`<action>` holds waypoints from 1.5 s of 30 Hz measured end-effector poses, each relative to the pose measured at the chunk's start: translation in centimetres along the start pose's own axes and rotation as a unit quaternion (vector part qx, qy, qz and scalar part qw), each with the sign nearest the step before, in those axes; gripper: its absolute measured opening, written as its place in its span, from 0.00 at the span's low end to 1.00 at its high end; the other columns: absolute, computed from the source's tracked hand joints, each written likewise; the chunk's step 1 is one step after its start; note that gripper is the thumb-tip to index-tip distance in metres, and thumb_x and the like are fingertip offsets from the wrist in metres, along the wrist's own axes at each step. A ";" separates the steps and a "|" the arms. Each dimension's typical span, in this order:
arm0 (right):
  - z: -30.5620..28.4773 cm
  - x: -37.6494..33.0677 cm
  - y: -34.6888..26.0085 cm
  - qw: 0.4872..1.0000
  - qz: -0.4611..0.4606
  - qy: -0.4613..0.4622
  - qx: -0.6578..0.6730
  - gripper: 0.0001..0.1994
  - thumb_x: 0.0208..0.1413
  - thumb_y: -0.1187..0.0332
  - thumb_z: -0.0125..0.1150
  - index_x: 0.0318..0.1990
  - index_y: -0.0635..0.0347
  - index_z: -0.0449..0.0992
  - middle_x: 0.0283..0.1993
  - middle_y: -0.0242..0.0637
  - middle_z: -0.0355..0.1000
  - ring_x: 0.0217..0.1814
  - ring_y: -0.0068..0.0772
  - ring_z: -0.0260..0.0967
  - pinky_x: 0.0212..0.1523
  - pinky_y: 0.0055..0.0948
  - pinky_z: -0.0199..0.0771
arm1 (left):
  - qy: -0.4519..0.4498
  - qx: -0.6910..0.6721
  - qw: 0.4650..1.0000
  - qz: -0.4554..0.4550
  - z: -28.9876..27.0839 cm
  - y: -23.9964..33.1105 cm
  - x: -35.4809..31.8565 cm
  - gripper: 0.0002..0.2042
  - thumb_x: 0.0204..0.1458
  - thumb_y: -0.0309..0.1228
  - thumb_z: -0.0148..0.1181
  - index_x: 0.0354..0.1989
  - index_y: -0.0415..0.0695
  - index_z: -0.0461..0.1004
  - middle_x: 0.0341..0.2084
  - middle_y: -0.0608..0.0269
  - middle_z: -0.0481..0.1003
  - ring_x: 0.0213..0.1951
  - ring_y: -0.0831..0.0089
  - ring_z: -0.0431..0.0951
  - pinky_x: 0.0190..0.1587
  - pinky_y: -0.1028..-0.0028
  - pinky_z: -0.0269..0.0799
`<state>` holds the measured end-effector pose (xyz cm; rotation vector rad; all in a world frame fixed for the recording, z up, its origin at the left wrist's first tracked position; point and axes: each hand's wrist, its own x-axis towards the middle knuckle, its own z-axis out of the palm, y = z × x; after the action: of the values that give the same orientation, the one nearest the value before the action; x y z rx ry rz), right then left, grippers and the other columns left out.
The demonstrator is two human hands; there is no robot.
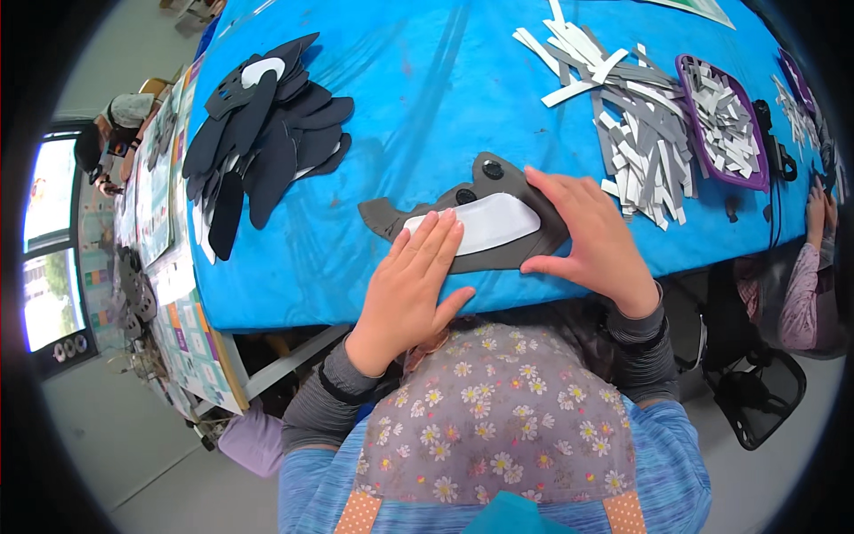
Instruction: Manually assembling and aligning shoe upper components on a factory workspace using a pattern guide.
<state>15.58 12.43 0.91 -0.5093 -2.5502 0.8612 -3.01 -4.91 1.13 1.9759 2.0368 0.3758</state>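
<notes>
While the L hand (pixel 414 276) lies flat, fingers close tog. and thumb out to the side, its fingertips rest on the white strip (pixel 496 221) that sits on top of the grey cutout (pixel 507 258). L grip: nothing clasped, just palm-down contact. R hand (pixel 592 240) is spread wide, thumb & fingers forming a big C round the cutout's R end: fingertips at the upper edge, thumb at the lower; can't tell how firmly it presses. So the cutout is flat on the blue table cover (pixel 427 107), betw. & under both hands, nr the table's close edge. Two round black discs (pixel 492 169) are on its upper part, just beyond the strip & betw. the two hands' fingertips.

Beyond L hand, up & to the L, well apart: a heap of dark cutouts (pixel 267 133), w/ some white bits showing. Beyond R hand, up & to the R: a loose pile of grey & white strips (pixel 645 147); next to it, farther R, a purple basket (pixel 759 169) full of short pale pcs. Well R of R hand, another person's hand (pixel 813 214) is at the table edge. Below both hands, nearest the body: a flowered apron (pixel 498 400).
</notes>
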 end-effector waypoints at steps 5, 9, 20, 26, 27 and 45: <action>0.0 -0.1 0.4 1.000 0.012 -0.023 0.000 0.45 0.31 0.58 0.72 0.62 0.55 0.58 0.50 0.38 0.66 0.45 0.41 0.62 0.47 0.35 0.63 | -0.032 -0.004 0.999 0.036 -0.2 0.5 1.4 0.34 0.47 0.42 0.57 0.62 0.39 0.55 0.61 0.51 0.56 0.63 0.56 0.56 0.60 0.56 0.53; -0.1 0.0 0.3 0.999 0.022 -0.032 -0.001 0.45 0.31 0.58 0.72 0.62 0.55 0.57 0.50 0.38 0.65 0.45 0.41 0.62 0.47 0.35 0.63 | -0.035 -0.007 0.998 0.051 0.0 1.3 2.7 0.34 0.47 0.42 0.58 0.62 0.39 0.55 0.61 0.51 0.57 0.63 0.56 0.56 0.60 0.57 0.54; 0.0 -0.3 0.6 1.000 0.008 -0.004 0.011 0.44 0.30 0.60 0.72 0.61 0.55 0.58 0.48 0.37 0.66 0.43 0.41 0.62 0.44 0.35 0.64 | -0.038 0.010 0.992 0.118 1.0 2.6 5.4 0.34 0.48 0.48 0.55 0.61 0.39 0.58 0.61 0.54 0.57 0.63 0.59 0.55 0.61 0.59 0.52; 0.1 -0.1 0.6 1.000 0.012 -0.022 -0.002 0.44 0.30 0.60 0.72 0.61 0.54 0.59 0.49 0.38 0.66 0.45 0.41 0.62 0.45 0.35 0.64 | -0.048 -0.006 0.988 0.148 1.3 3.0 4.4 0.33 0.50 0.49 0.53 0.60 0.39 0.60 0.61 0.56 0.58 0.62 0.60 0.57 0.61 0.62 0.53; 0.2 0.0 0.6 1.000 0.008 -0.024 -0.002 0.44 0.30 0.60 0.72 0.61 0.54 0.59 0.49 0.38 0.66 0.45 0.41 0.62 0.45 0.35 0.64 | -0.039 -0.014 0.988 0.147 1.4 2.9 4.6 0.33 0.49 0.49 0.53 0.59 0.38 0.59 0.61 0.55 0.58 0.62 0.60 0.57 0.61 0.63 0.53; 0.4 0.1 -0.1 1.000 0.024 -0.013 -0.008 0.44 0.28 0.61 0.73 0.60 0.55 0.61 0.51 0.38 0.67 0.47 0.42 0.62 0.48 0.35 0.63 | 0.027 0.035 0.999 -0.031 0.0 -1.1 -1.0 0.34 0.47 0.41 0.58 0.61 0.37 0.55 0.60 0.49 0.57 0.62 0.56 0.58 0.60 0.60 0.55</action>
<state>15.33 12.22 0.73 -0.5686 -2.5803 0.8712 -4.00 -5.90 0.77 1.9575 2.1676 0.3515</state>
